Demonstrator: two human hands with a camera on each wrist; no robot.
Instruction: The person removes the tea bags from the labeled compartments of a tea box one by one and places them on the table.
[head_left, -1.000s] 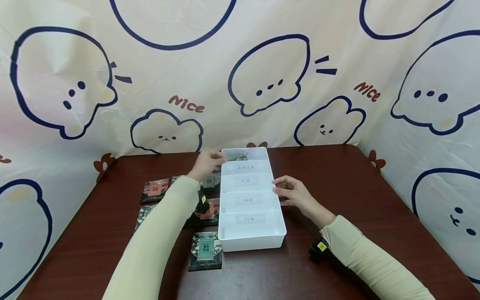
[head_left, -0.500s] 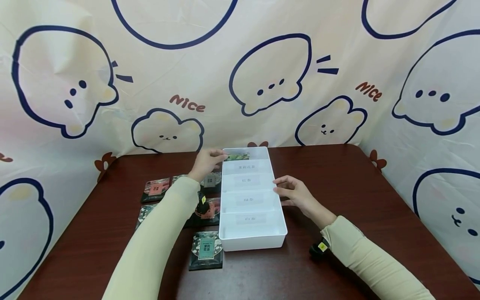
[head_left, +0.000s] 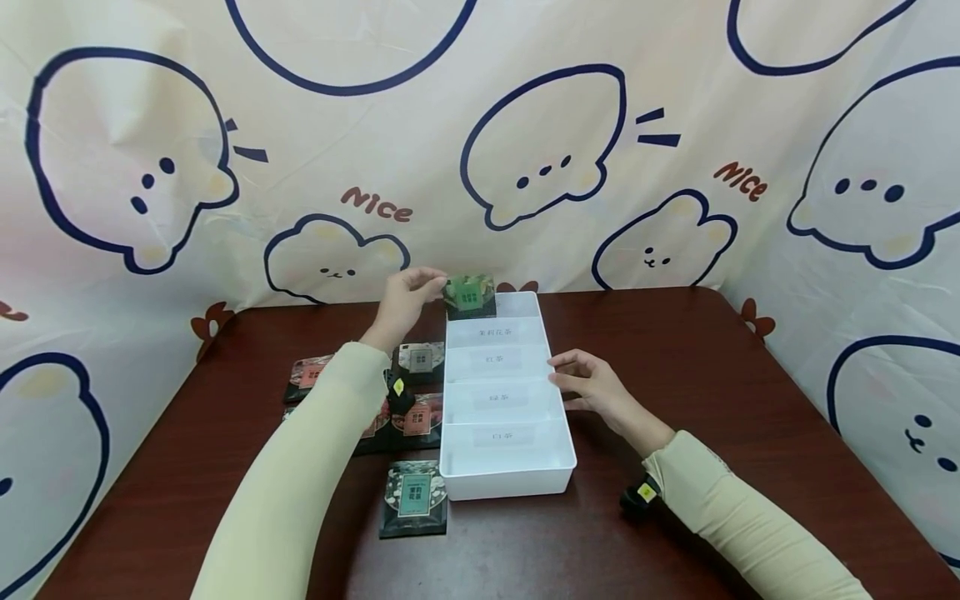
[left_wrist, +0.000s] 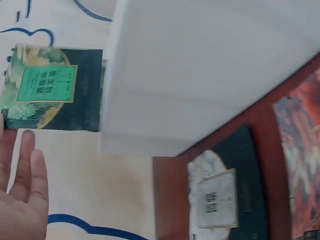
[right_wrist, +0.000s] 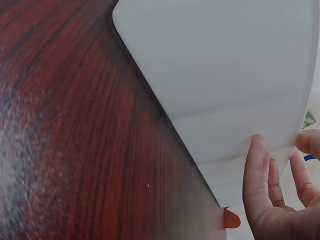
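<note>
At the far end of the white divided box (head_left: pixel 507 486), my left hand (head_left: pixel 403 304) pinches a green tea packet (head_left: pixel 469 297) by its left edge. The packet stands upright above the rear compartment, its lower edge at the rim. In the left wrist view the packet (left_wrist: pixel 50 90) shows its green label beside the box wall, and part of the left hand (left_wrist: pixel 24 185) is cut off by the frame. My right hand (head_left: pixel 596 392) touches the box's right side with relaxed fingers. The right wrist view has these fingertips (right_wrist: pixel 256 142) against the outer wall and rim.
Left of the box lie several dark tea packets with red or grey labels (head_left: pixel 422 360), partly covered by the left arm. One teal-labelled packet (head_left: pixel 414 497) lies by the box's near left corner. Printed labels mark the compartments. A patterned cloth (head_left: pixel 525 167) hangs behind the brown table (head_left: pixel 675 350).
My left hand has risen and drawn the green packet up out of the rear compartment, so its face now shows. The right hand stays at the box's side.
</note>
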